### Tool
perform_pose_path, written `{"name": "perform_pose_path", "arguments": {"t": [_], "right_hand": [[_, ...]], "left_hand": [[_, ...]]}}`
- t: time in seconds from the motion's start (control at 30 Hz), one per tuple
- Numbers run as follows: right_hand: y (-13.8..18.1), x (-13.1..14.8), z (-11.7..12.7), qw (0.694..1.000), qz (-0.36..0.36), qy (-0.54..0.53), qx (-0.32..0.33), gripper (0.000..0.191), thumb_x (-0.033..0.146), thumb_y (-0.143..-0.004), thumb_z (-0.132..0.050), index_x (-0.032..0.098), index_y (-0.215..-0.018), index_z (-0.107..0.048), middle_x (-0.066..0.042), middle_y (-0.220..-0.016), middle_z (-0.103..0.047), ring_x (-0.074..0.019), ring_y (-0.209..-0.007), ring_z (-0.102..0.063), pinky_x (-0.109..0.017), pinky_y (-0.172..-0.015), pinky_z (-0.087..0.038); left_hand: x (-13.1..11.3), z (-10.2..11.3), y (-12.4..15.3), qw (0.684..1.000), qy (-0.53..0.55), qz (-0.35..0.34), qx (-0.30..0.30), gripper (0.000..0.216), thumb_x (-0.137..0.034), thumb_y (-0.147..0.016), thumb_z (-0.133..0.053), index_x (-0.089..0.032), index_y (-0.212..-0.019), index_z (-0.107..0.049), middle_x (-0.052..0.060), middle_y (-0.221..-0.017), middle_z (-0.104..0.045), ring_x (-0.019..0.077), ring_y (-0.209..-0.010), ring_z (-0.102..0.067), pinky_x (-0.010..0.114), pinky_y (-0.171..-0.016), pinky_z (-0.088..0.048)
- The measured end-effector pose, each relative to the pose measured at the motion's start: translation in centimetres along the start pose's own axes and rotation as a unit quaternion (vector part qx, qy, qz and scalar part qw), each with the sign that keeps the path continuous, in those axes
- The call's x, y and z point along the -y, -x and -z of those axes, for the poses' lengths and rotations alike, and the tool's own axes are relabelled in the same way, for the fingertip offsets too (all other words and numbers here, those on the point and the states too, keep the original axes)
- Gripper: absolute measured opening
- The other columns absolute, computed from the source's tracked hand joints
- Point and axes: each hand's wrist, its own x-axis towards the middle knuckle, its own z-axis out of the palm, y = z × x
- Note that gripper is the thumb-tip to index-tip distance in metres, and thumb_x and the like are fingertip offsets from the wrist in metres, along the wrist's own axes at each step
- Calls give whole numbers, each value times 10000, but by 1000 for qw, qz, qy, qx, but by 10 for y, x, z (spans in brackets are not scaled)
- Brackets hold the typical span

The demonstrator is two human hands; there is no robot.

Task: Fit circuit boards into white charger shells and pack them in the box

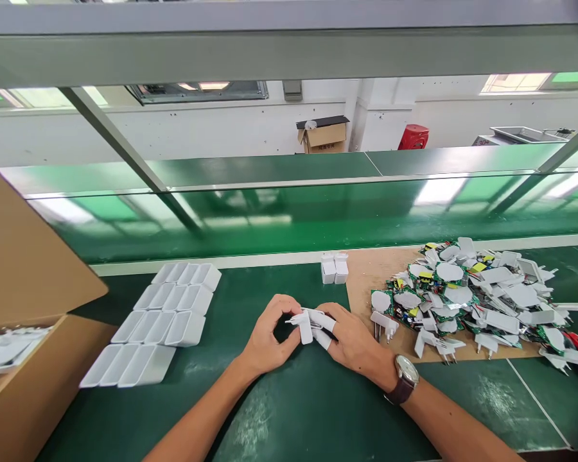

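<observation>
My left hand point(268, 333) and my right hand point(351, 340) meet over the green mat, fingers curled round a white plug adapter part point(306, 324) held between them. The right hand's fingertips wear white finger cots, and a watch point(404, 378) sits on that wrist. Right of my hands lies a heap of white plug pieces and green circuit boards point(476, 301) on a brown board point(366, 269). Two assembled white adapters point(334, 267) stand just beyond my hands. Rows of empty white shells point(158, 321) lie to the left.
An open cardboard box point(24, 359) with white parts inside stands at the left edge. A green conveyor belt point(293, 218) runs across behind the mat, under a metal frame. A cardboard box point(322, 136) and red stool point(413, 136) stand far back.
</observation>
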Motion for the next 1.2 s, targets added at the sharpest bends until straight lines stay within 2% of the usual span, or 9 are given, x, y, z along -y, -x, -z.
{"name": "perform_pose_path", "arguments": {"t": [0.13, 0.3, 0.47, 0.57, 0.67, 0.77, 0.83, 1.07, 1.2], "right_hand": [[4, -4, -2, 999, 32, -8, -31, 427, 140, -1017, -510, 237, -1432, -496, -139, -1309, -640, -269, -1141, -666, -423, -928, -617], [4, -1, 3, 997, 55, 1, -48, 466, 89, -987, -496, 233, -1430, -506, -149, -1267, -652, -275, -1115, -666, -418, -886, -626], [3, 0, 4, 999, 23, -12, -37, 365, 98, -971, -508, 210, -1302, -614, -141, -1166, -675, -271, -1035, -667, -420, -851, -617], [0, 3, 3, 992, -49, -110, -45, 311, 175, -994, -522, 232, -1268, -655, -127, -1227, -677, -261, -1062, -667, -437, -915, -598], [-5, 7, -1, 927, -190, -319, -57, 305, 385, -1026, -536, 258, -1274, -661, -97, -1185, -716, -245, -1007, -704, -407, -856, -621], [-9, 11, -5, 824, -296, -483, -10, 466, 611, -967, -579, 258, -1257, -672, -72, -1022, -756, -261, -916, -736, -405, -760, -636], [-10, 13, -8, 786, -324, -526, 13, 561, 696, -907, -620, 246, -1235, -686, -70, -987, -765, -280, -923, -743, -433, -794, -630], [-12, 18, -8, 757, -331, -563, 32, 632, 751, -858, -643, 227, -1208, -687, -74, -989, -776, -301, -976, -745, -482, -900, -599], [-12, 17, -8, 784, -309, -538, 13, 526, 691, -912, -600, 235, -1165, -670, -76, -1010, -764, -288, -954, -743, -462, -841, -619]], "left_hand": [[3, -2, 2, 999, 33, 26, 7, 465, -196, -911, -703, -255, -1338, -527, 128, -1281, -626, 256, -1165, -651, 402, -968, -560], [2, -4, 5, 996, 61, 50, 31, 826, -241, -924, -726, -300, -1601, -257, 148, -1407, -592, 286, -1323, -600, 474, -1110, -506], [6, -6, 6, 997, 51, 49, 28, 775, -263, -964, -676, -317, -1612, -255, 124, -1346, -609, 265, -1246, -633, 490, -1095, -526], [6, -8, 6, 998, 21, 45, 24, 895, -353, -906, -769, -321, -1622, -232, 140, -1373, -559, 268, -1169, -662, 488, -1021, -581], [0, -12, 7, 999, -46, -10, 0, 1007, -408, -809, -866, -307, -1613, -267, 161, -1396, -521, 295, -1158, -653, 498, -971, -606], [-7, -17, 9, 990, -108, -66, -60, 836, -379, -875, -808, -290, -1573, -356, 136, -1283, -604, 280, -1101, -667, 461, -913, -626], [-10, -19, 9, 984, -119, -92, -95, 786, -398, -895, -786, -277, -1558, -381, 122, -1222, -642, 260, -1034, -684, 418, -857, -638], [-11, -19, 9, 979, -126, -115, -111, 768, -481, -901, -764, -252, -1540, -405, 122, -1188, -670, 246, -978, -702, 384, -811, -642], [-13, -16, 7, 979, -134, -114, -102, 770, -464, -897, -773, -246, -1537, -405, 142, -1218, -669, 269, -1038, -691, 420, -864, -634]]}}
